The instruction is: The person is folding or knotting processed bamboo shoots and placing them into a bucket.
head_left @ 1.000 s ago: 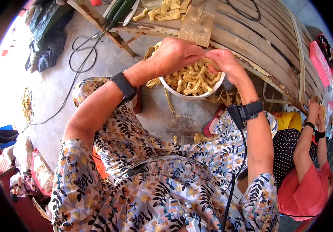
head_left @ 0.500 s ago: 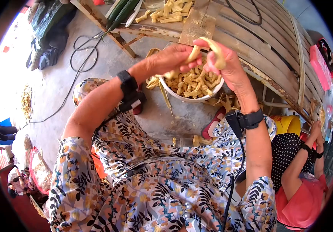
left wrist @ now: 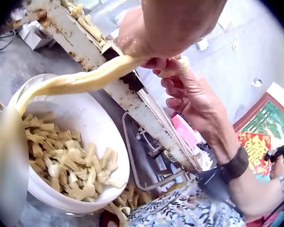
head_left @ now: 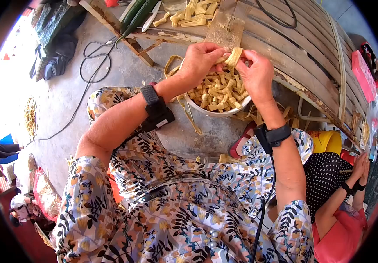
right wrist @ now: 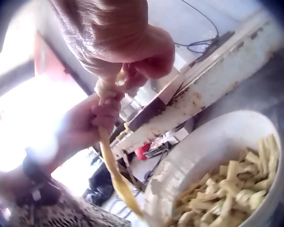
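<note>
**One soft strip [head_left: 234,57], best held in a fingertip pinch**

The pale yellow strip is up between the hands, above the white bucket [head_left: 217,114] of short, knotted pieces [head_left: 219,90] beside the slatted bench [head_left: 298,52]. The left hand [head_left: 196,65] pinches it near the bunched part, and the right hand [head_left: 257,76] grips the folded band between thumb and fingers. Neither hand is spread wide; both are closed around the material, with the fingertips close together.

A long tail [left wrist: 80,81] sags from the fingers in a loose curve over the bucket, so I judge the strip light and limp, with little stiffness of its own. It should fold and twist easily, yet the fine lines along the band suggest layers or fibres that could split under a hard, sudden pull. Whether it is damp or slippery I cannot tell.

The bunched part looks the surest place to hold, being thicker than the rest, with a second pinch just beside it to keep the folds together. The loose tail would make a poor handle: it would swing, and might catch on the rim.
</note>
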`<state>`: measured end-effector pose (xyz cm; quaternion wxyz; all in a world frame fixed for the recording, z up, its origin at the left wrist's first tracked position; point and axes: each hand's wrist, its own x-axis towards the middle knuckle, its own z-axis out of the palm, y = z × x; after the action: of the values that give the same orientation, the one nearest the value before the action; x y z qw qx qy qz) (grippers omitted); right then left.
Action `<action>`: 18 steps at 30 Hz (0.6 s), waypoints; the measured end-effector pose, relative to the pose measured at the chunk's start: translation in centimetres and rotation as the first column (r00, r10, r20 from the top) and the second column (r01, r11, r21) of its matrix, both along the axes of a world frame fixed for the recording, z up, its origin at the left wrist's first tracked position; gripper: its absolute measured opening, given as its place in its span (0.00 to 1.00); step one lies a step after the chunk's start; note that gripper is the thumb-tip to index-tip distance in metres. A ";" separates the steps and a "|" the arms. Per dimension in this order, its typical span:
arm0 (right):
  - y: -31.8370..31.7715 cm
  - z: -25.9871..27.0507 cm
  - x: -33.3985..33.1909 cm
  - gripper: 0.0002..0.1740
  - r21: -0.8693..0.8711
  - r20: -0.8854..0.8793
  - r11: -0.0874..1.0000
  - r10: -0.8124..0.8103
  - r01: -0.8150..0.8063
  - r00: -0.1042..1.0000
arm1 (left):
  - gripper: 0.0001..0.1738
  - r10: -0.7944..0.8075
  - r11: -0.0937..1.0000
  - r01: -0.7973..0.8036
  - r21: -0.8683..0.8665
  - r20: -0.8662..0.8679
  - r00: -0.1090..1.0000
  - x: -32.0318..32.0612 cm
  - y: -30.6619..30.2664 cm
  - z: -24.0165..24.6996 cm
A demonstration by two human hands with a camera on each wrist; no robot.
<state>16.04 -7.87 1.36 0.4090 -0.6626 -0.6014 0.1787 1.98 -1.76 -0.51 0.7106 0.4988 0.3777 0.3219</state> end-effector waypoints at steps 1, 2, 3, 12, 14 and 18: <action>0.3 -0.4 0.1 0.10 -0.044 -0.157 0.998 0.033 -0.040 0.987 | 0.10 0.009 0.993 -0.002 0.119 -0.053 0.999 -0.2 0.0 0.2; 0.7 -1.1 0.4 0.09 -0.079 -0.310 0.993 0.058 -0.087 0.949 | 0.11 -0.025 0.982 0.036 0.186 -0.064 0.998 -0.3 0.1 0.3; 0.9 -1.3 0.4 0.08 -0.105 -0.458 0.985 0.075 -0.137 0.886 | 0.12 -0.057 0.964 0.075 0.253 -0.078 0.995 -0.5 0.2 0.5; 0.2 -1.7 -0.6 0.07 -0.075 -0.251 0.997 -0.030 0.011 0.967 | 0.17 0.022 0.866 0.157 0.475 -0.349 0.937 -0.4 -0.4 -0.1; 0.7 -1.8 0.0 0.07 0.064 -0.427 0.998 0.015 0.014 0.904 | 0.16 -0.047 0.968 0.097 0.233 -0.212 0.976 -0.1 0.0 -0.7; 1.0 -0.7 2.7 0.06 -0.014 -0.700 0.987 -0.122 0.158 0.703 | 0.17 -0.154 0.975 0.162 -0.151 0.061 0.986 0.1 -0.6 1.0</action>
<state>18.73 -6.91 0.66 0.6336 -0.5799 -0.3543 0.3698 2.07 -2.35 0.46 0.7795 0.4624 0.3434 0.2460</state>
